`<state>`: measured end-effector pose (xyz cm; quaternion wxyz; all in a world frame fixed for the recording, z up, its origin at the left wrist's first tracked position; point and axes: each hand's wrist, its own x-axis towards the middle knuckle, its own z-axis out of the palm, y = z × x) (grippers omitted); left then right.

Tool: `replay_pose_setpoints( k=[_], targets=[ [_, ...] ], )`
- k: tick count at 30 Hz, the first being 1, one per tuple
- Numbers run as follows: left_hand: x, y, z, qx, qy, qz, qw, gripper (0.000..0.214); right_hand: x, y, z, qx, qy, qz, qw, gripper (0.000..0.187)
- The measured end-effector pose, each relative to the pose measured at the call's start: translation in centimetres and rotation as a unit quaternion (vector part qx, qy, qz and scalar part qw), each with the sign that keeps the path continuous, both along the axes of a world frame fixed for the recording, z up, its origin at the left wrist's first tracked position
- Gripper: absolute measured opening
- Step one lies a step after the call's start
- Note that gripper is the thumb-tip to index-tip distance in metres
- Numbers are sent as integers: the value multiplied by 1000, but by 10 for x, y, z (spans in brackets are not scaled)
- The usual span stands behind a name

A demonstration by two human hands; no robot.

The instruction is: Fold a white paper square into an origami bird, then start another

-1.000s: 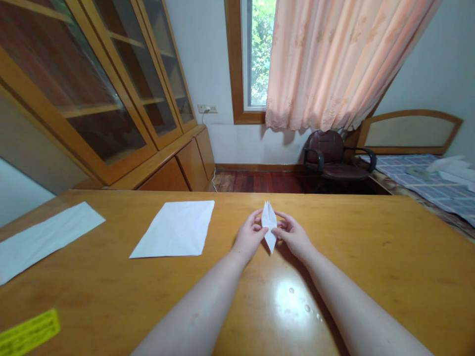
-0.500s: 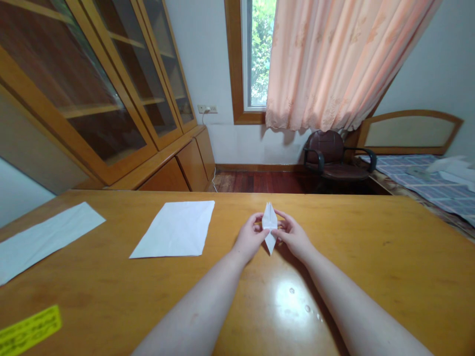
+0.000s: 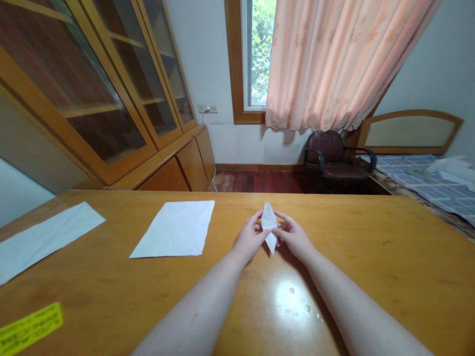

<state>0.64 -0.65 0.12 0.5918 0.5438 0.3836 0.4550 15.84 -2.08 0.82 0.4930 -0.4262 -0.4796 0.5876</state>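
Between my two hands is a small piece of folded white paper [image 3: 269,220], long and diamond-shaped, with its split tip pointing away from me and a single point towards me. My left hand [image 3: 252,233] pinches its left edge, the thumb lying across the middle. From the other side my right hand [image 3: 294,234] grips the right edge, its thumb also near the centre. Both hands are just over the wooden table [image 3: 356,267]. The fingers behind the paper are partly hidden.
Left of my hands lies a flat sheet of white paper [image 3: 176,229]; farther left is a white paper strip [image 3: 48,240]. A yellow label [image 3: 31,326] is at the near left. Beyond the table stand a brown chair [image 3: 330,153], a glass-door cabinet [image 3: 159,133] and a bed [image 3: 426,173].
The folded paper has tilted slightly in my fingers, its far tip shifting a little left. Both hands hold nearly the same position and grip.
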Motion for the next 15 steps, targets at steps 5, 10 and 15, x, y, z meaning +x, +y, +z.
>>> replay_pose_setpoints(
  k=[5,10,15],
  targets=[
    [0,-1,1,23,-3,14,1000,58,0,0,1,-15,4,-16,1000,65],
    [3,-2,3,-6,-4,3,1000,39,0,0,-3,-15,-1,-22,1000,63],
    [4,-2,4,-1,-16,5,1000,42,2,0,-4,-14,-8,-13,1000,64]
  ],
)
